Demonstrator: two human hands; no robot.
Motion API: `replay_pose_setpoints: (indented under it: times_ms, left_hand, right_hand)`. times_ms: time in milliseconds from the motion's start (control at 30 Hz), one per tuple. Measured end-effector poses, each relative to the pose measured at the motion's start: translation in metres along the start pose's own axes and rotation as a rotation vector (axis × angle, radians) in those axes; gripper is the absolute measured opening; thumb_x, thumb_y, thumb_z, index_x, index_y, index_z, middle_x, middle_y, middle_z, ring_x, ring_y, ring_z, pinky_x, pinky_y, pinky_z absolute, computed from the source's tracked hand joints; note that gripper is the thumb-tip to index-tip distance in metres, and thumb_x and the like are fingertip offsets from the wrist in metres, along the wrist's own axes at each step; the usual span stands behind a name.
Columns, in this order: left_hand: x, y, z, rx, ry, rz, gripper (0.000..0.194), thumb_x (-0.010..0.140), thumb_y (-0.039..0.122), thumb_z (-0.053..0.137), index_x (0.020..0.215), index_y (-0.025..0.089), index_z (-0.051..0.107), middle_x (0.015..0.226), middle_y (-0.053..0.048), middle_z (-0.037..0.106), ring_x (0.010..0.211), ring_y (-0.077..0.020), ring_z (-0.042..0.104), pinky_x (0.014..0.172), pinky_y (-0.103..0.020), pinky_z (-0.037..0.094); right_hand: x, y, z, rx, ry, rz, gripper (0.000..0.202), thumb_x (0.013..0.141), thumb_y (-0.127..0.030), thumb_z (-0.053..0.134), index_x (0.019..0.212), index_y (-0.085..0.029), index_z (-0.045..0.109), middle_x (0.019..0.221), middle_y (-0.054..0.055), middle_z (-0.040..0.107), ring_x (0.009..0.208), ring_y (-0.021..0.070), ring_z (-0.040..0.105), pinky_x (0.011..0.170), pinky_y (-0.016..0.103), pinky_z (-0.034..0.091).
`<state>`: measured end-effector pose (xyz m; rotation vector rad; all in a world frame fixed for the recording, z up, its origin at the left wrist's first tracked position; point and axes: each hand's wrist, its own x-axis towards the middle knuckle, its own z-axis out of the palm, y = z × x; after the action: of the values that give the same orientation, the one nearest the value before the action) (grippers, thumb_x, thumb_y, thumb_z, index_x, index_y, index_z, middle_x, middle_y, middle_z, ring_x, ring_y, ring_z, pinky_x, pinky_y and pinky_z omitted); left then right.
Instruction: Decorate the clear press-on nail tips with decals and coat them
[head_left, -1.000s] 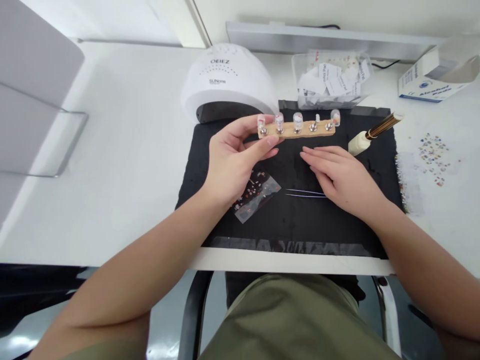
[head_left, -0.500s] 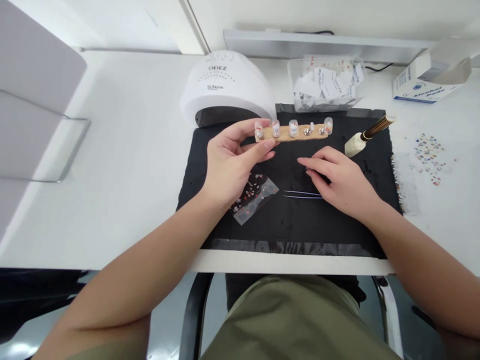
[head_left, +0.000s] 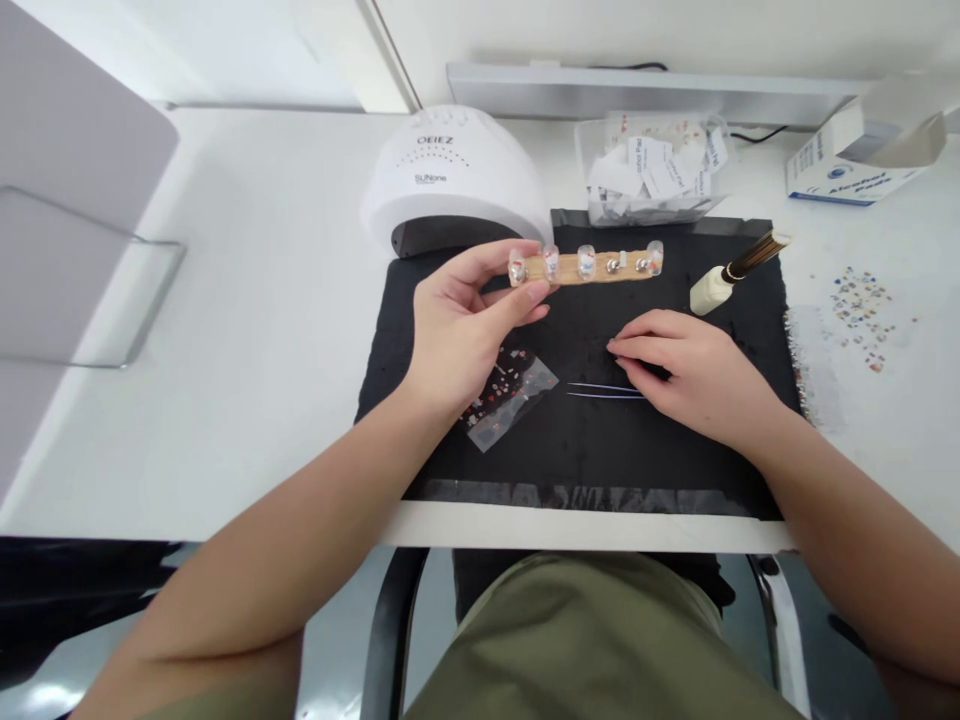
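My left hand [head_left: 469, 325] pinches the left end of a wooden nail display strip [head_left: 600, 270], held above the black mat. Several clear false nails with small decorations stand on its metal studs, among them one nail [head_left: 586, 262] near the middle. My right hand [head_left: 686, 370] is low over the mat with thumb and fingertips drawn together; whether anything tiny is between them cannot be made out. Partly beneath that hand lies a pair of tweezers [head_left: 600, 388], tips to the left. Below my left hand is a clear sachet of small red and white decorations [head_left: 517, 395].
A white nail lamp [head_left: 457, 165] stands behind my left hand. Behind the mat are a clear box of alcohol pads [head_left: 652, 170] and an open carton [head_left: 844, 170]. A cream polish bottle [head_left: 711, 290] and scattered gems [head_left: 861, 305] are on the right.
My right hand has shifted slightly right and down, and its thumb and fingertips have come together. The left hand and the display strip are almost where they were.
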<state>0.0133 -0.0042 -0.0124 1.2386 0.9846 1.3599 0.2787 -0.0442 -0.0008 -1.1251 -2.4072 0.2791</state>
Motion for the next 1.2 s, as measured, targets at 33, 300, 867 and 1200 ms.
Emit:
replay_pose_setpoints:
  times_ms: [33,300,867,1200]
  left_hand:
    - [0.000,-0.001,-0.001,0.004,-0.005,0.005,0.039,0.082,0.042,0.107,0.114,0.030,0.090,0.126,-0.002,0.089,0.101,-0.0191,0.089,0.085,-0.026,0.078]
    - [-0.002,-0.003,-0.002,0.067,-0.012,0.013,0.037,0.087,0.038,0.103,0.119,0.029,0.088,0.128,-0.003,0.088,0.104,-0.0218,0.089,0.089,-0.031,0.079]
    - [-0.003,0.000,0.000,0.091,0.007,-0.034,0.043,0.083,0.045,0.105,0.119,0.028,0.087,0.129,-0.004,0.088,0.106,-0.0234,0.088,0.089,-0.034,0.080]
    - [-0.003,0.002,0.004,0.084,0.044,-0.070,0.041,0.081,0.039,0.105,0.116,0.027,0.088,0.127,-0.003,0.089,0.105,-0.0249,0.089,0.087,-0.034,0.080]
  right_hand:
    - [0.000,0.000,0.000,-0.003,-0.002,0.000,0.023,0.107,-0.017,0.066,0.110,-0.020,0.088,0.111,0.009,0.087,0.100,0.0232,0.083,0.093,0.039,0.070]
    - [0.001,0.007,0.007,-0.035,0.003,0.022,0.028,0.112,-0.028,0.062,0.120,-0.018,0.087,0.109,0.014,0.086,0.095,0.0264,0.076,0.089,0.046,0.067]
    - [-0.002,-0.002,0.006,-0.190,0.028,0.243,0.035,0.106,-0.052,0.073,0.102,-0.018,0.084,0.094,0.011,0.075,0.089,0.0279,0.071,0.079,0.043,0.058]
    - [-0.003,-0.004,0.008,-0.108,-0.018,0.097,0.028,0.111,-0.021,0.059,0.103,-0.017,0.085,0.108,0.015,0.081,0.096,0.0273,0.073,0.086,0.044,0.062]
